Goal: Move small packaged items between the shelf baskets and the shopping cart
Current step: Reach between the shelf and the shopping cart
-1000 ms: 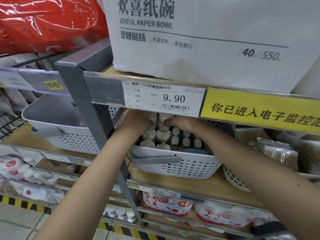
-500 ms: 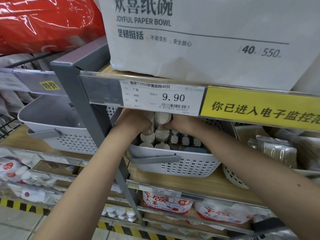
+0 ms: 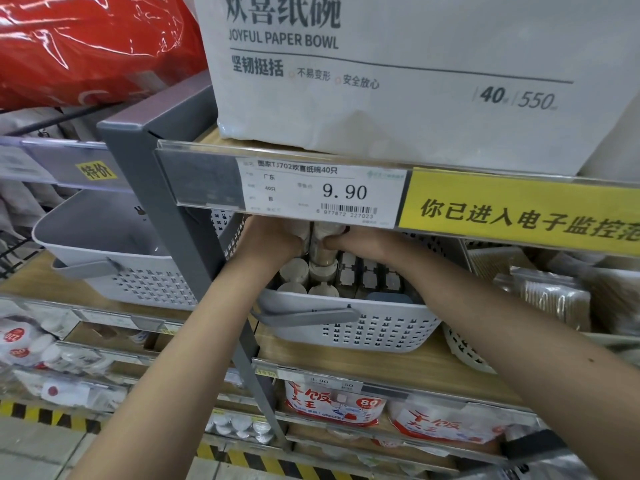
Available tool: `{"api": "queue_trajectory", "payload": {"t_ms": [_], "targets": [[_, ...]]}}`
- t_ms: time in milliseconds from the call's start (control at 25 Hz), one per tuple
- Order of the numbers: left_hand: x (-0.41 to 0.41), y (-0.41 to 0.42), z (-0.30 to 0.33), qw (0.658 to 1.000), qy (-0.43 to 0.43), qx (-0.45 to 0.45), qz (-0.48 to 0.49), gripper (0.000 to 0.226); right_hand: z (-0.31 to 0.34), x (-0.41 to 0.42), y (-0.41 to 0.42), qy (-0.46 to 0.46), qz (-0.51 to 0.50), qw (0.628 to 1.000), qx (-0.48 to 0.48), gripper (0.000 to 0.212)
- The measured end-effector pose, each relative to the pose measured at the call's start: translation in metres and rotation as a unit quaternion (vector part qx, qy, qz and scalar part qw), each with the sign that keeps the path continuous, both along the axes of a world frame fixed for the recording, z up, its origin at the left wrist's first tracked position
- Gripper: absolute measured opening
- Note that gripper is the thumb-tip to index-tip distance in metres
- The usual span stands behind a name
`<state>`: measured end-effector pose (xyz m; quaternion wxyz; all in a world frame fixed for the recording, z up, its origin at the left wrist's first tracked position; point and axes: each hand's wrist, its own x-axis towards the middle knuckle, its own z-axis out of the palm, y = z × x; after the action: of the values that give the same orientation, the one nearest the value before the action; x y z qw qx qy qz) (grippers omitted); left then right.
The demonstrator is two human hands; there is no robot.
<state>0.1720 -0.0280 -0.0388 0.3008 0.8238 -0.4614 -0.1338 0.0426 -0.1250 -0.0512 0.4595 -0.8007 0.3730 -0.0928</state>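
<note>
A white perforated basket [image 3: 363, 327] on the wooden shelf holds several small white-capped containers [image 3: 294, 270] and dark flat packs [image 3: 369, 277]. Both my hands reach into its back, just under the upper shelf's price rail. My left hand [image 3: 270, 239] holds a white-topped container, its fingers hidden behind the rail. My right hand [image 3: 349, 242] grips a beige container with a white top [image 3: 320, 251], lifted slightly above the others. No shopping cart is in view.
A second white basket [image 3: 114, 261] stands to the left behind the grey upright post [image 3: 166, 209]. The price rail [image 3: 322, 188] and a big paper bowl pack [image 3: 398, 74] hang low over the basket. Bagged goods lie right [image 3: 550, 299]; red-white packs [image 3: 332, 403] fill the shelf below.
My right hand has raised its container a little above the row. The view has shifted slightly; both hands stay in the basket's back.
</note>
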Motion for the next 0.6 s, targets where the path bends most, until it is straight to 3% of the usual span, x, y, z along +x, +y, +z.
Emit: {"api": "queue_trajectory", "payload": {"t_ms": [120,600], "targets": [[0.004,-0.004,-0.004,0.999,0.035,-0.003,-0.001,0.033,0.002,-0.003,-0.002,0.021,0.018,1.0,-0.004,0.039],[0.011,-0.013,-0.005,0.999,-0.01,0.048,-0.008,0.039,-0.008,-0.005,-0.012,-0.009,0.009,1.0,-0.018,0.04]]}}
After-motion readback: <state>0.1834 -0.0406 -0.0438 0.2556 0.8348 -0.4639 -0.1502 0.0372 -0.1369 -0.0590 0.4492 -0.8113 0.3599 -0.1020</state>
